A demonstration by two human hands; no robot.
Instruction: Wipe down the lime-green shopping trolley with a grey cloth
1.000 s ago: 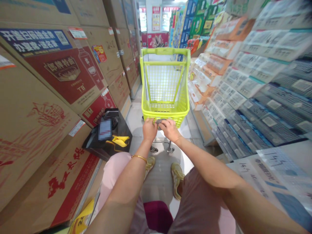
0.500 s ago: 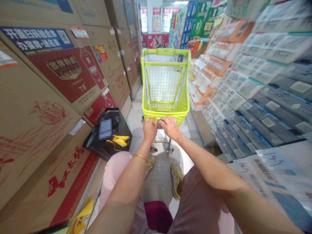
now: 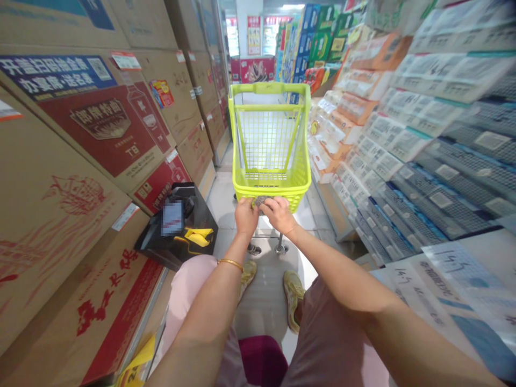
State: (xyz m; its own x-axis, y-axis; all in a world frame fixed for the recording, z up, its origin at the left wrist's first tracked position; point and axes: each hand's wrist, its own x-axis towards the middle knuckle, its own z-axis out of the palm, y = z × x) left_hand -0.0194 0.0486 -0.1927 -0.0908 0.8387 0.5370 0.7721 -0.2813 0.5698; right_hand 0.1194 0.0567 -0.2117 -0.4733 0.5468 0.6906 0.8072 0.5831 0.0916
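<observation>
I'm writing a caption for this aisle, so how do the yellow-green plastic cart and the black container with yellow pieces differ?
The yellow-green plastic cart has open grid walls, while the black container with yellow pieces shows solid dark sides. The cart has wheels; none show on the container. Both the left hand and right hand are at the cart's near side; neither touches the container.

Yellow-green cart (image 3: 271, 189) before both hands (image 3: 263, 216)

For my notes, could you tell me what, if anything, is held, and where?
The right hand holds a small grey thing, apparently by its right end.
</observation>
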